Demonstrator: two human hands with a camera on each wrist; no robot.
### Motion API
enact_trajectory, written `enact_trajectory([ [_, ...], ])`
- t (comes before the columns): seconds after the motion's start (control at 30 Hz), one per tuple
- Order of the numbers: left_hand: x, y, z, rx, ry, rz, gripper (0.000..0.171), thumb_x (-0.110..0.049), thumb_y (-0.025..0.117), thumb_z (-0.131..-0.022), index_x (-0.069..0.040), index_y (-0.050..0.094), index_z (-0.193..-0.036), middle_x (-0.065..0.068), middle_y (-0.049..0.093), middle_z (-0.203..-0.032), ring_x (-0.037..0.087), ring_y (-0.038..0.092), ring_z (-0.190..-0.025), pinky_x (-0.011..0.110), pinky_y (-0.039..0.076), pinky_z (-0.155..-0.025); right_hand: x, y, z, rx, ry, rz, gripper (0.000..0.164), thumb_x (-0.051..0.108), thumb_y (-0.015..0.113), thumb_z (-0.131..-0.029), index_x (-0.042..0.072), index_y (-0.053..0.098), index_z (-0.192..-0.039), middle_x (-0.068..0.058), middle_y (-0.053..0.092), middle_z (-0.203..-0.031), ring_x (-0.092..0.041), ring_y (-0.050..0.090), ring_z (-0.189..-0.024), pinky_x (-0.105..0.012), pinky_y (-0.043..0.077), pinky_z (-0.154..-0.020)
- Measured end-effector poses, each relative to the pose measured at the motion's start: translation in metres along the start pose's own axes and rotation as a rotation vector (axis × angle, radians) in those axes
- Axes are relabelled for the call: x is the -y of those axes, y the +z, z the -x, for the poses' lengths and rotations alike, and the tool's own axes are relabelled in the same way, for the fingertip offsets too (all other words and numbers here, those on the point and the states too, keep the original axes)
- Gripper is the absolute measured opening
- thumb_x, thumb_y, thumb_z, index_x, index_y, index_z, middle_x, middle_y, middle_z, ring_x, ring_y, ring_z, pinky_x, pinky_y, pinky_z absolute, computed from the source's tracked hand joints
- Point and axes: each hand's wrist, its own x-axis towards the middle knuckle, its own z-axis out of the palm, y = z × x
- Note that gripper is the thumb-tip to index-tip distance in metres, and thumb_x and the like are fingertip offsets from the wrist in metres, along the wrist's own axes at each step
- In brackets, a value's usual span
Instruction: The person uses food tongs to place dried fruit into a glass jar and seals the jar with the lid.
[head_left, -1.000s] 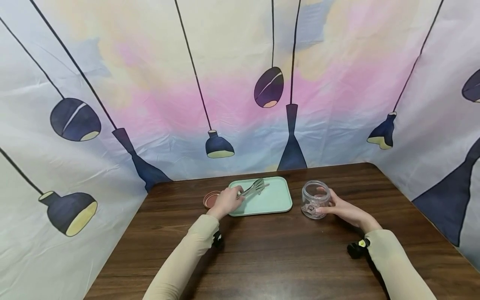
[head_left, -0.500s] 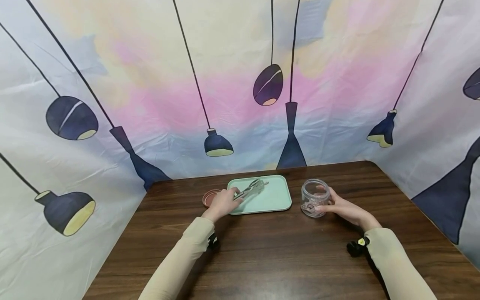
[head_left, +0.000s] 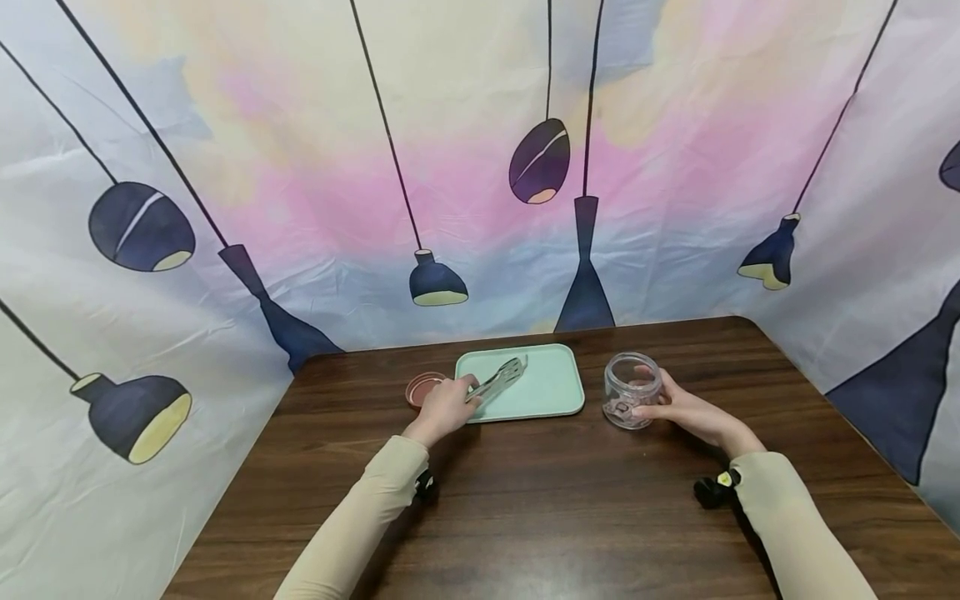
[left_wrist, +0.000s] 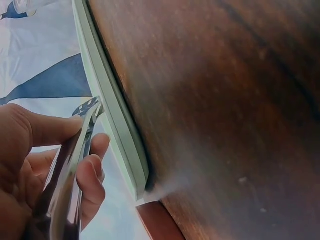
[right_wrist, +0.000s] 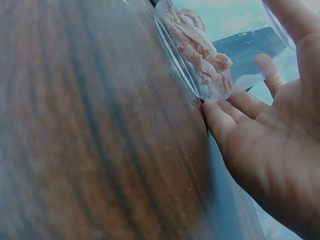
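My left hand (head_left: 444,410) grips a pair of metal tongs (head_left: 497,379), whose slotted heads lie low over the mint-green tray (head_left: 557,398). In the left wrist view, thumb and fingers squeeze the tongs (left_wrist: 67,175) from both sides, close to the tray's rim (left_wrist: 117,125). My right hand (head_left: 693,415) holds a clear, lidless jar (head_left: 632,375) around its right side, and the jar stands on the table. Pinkish-brown, wrinkled pieces (right_wrist: 200,47) lie at the jar's bottom in the right wrist view. Whatever is between the tong heads is too small to make out.
A reddish-brown round lid (head_left: 422,388) lies left of the tray, partly behind my left hand. The dark wooden table (head_left: 555,500) ends at the back against a cloth backdrop (head_left: 322,200) printed with hanging lamps.
The tong heads have drawn closer together and turned slightly over the tray. A small brownish strip seen at their tips earlier no longer shows there. My right hand keeps its hold on the jar.
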Motion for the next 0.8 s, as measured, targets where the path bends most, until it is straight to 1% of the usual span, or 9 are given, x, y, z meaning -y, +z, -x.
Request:
enact_trajectory([
  [0.07, -0.001, 0.000, 0.000, -0.013, 0.007, -0.007, 0.026, -0.021, 0.067, -0.099, -0.005, 0.067, -0.119, 0.000, 0.050, -0.060, 0.016, 0.046, -0.051, 0.032, 0.038, -0.051, 0.000, -0.001, 0.000, 0.001, -0.004, 0.000, 0.088, 0.024, 0.068, -0.098, 0.015, 0.008, -0.160, -0.027, 0.017, -0.158, -0.049, 0.016, -0.146, -0.067, 0.022, -0.109],
  [0.17, 0.000, 0.000, 0.000, -0.012, 0.000, -0.005, 0.026, -0.022, 0.067, -0.099, -0.006, 0.067, -0.120, 0.001, 0.050, -0.059, 0.015, 0.045, -0.051, 0.032, 0.037, -0.050, 0.001, -0.001, 0.000, -0.002, -0.004, -0.007, 0.088, 0.024, 0.069, -0.097, 0.015, 0.009, -0.160, -0.028, 0.016, -0.158, -0.049, 0.015, -0.146, -0.068, 0.021, -0.109],
  [0.3, 0.001, -0.003, -0.001, -0.001, -0.010, 0.030, 0.027, -0.022, 0.065, -0.100, -0.006, 0.066, -0.122, 0.002, 0.050, -0.056, 0.014, 0.042, -0.046, 0.030, 0.034, -0.047, 0.001, 0.000, 0.002, -0.003, -0.011, -0.003, 0.088, 0.023, 0.069, -0.097, 0.015, 0.009, -0.161, -0.029, 0.015, -0.159, -0.050, 0.012, -0.147, -0.069, 0.020, -0.108],
  [0.4, 0.003, -0.009, -0.004, -0.012, -0.007, 0.061, 0.027, -0.021, 0.064, -0.101, -0.005, 0.065, -0.123, 0.001, 0.053, -0.059, 0.013, 0.043, -0.045, 0.029, 0.034, -0.045, 0.002, 0.001, 0.002, -0.005, -0.015, 0.002, 0.088, 0.022, 0.069, -0.097, 0.015, 0.009, -0.161, -0.029, 0.016, -0.158, -0.050, 0.013, -0.146, -0.069, 0.021, -0.108],
  [0.53, 0.004, -0.023, -0.007, -0.053, -0.006, 0.070, 0.028, -0.023, 0.064, -0.101, -0.005, 0.064, -0.124, 0.000, 0.057, -0.063, 0.014, 0.046, -0.045, 0.029, 0.035, -0.044, 0.003, 0.001, 0.002, -0.010, -0.014, 0.003, 0.088, 0.022, 0.070, -0.096, 0.015, 0.010, -0.161, -0.029, 0.020, -0.157, -0.049, 0.019, -0.145, -0.066, 0.024, -0.107],
  [0.7, 0.000, -0.048, -0.008, -0.117, -0.011, 0.068, 0.029, -0.024, 0.063, -0.102, -0.007, 0.065, -0.125, 0.003, 0.061, -0.073, 0.018, 0.049, -0.049, 0.032, 0.038, -0.048, 0.004, 0.001, 0.002, -0.009, -0.010, 0.004, 0.089, 0.023, 0.070, -0.096, 0.014, 0.009, -0.161, -0.029, 0.018, -0.157, -0.050, 0.016, -0.145, -0.067, 0.024, -0.107],
  [0.8, 0.000, -0.064, -0.010, -0.143, 0.001, 0.064, 0.026, -0.023, 0.063, -0.102, -0.008, 0.066, -0.123, 0.004, 0.063, -0.078, 0.018, 0.051, -0.052, 0.033, 0.040, -0.050, 0.004, 0.001, 0.003, -0.002, -0.003, -0.010, 0.089, 0.023, 0.069, -0.097, 0.014, 0.009, -0.161, -0.030, 0.020, -0.156, -0.049, 0.019, -0.145, -0.065, 0.026, -0.107],
])
